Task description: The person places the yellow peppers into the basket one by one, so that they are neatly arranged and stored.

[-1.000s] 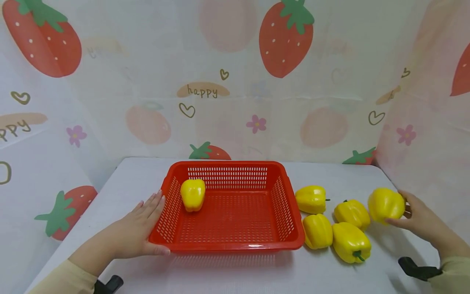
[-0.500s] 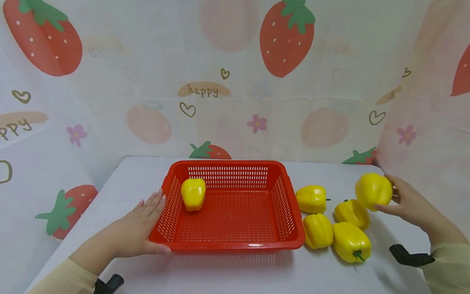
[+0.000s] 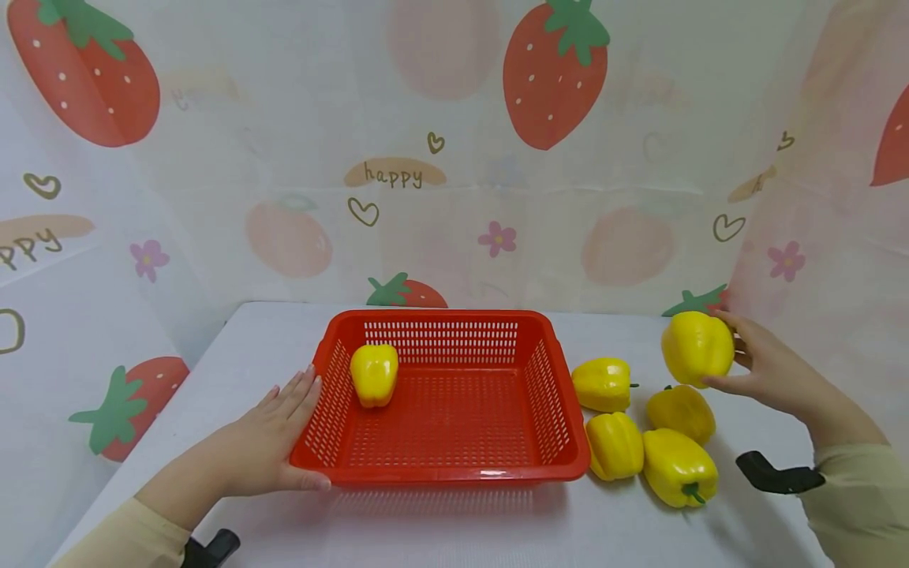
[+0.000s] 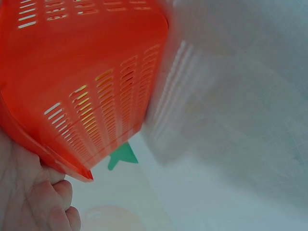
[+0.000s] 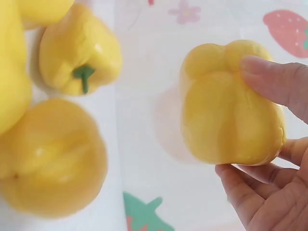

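Note:
In the head view my right hand [image 3: 763,367] grips a yellow bell pepper [image 3: 697,349] between thumb and fingers, above the table at the right. The right wrist view shows the thumb on one side of this bell pepper [image 5: 231,106] and the fingers on the other. My left hand [image 3: 259,446] rests with straight fingers against the left side of a red plastic basket [image 3: 454,475], its thumb by the front corner. Inside the basket, toward the left, sits one bell pepper [image 3: 374,376]. The left wrist view has the basket's slotted outer wall [image 4: 96,110] beside the fingers.
Several more yellow bell peppers lie on the white table [image 3: 454,536] right of the basket, among them one beside its rim [image 3: 601,385] and one with its green stem forward [image 3: 680,468]. A strawberry-print cloth [image 3: 454,158] hangs behind and at both sides.
My right hand has lifted the bell pepper and carried it left and farther back, over the others on the table. The left hand and the basket stay in place.

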The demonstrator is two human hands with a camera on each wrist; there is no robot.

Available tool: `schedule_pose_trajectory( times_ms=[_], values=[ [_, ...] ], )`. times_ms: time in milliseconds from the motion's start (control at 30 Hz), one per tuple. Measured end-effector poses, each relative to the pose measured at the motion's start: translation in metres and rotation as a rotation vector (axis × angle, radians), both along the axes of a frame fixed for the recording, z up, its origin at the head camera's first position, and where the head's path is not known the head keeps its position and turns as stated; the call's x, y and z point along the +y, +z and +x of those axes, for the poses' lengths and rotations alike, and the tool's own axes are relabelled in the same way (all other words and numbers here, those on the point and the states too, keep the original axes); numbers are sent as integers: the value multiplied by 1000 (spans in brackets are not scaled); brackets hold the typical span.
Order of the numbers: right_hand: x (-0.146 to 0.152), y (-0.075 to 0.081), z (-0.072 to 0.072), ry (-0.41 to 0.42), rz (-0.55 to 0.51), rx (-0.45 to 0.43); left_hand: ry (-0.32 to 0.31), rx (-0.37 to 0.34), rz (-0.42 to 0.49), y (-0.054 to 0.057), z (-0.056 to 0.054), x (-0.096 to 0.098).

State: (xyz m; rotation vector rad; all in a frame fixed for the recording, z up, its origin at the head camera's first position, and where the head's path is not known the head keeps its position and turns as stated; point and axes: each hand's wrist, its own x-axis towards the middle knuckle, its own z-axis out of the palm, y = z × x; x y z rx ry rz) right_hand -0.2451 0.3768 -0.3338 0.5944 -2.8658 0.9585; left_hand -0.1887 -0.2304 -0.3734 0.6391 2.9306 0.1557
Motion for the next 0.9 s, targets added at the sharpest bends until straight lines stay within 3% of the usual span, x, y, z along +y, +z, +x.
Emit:
schedule_pose_trajectory(
  times_ms=[300,900],
  values=[
    [-27,11,-7,14,21,-2,-3,17,-6,-4,-3,-1],
    [-93,22,-26,110,49,-4,24,-24,-2,-3,-2,0]
  ],
)
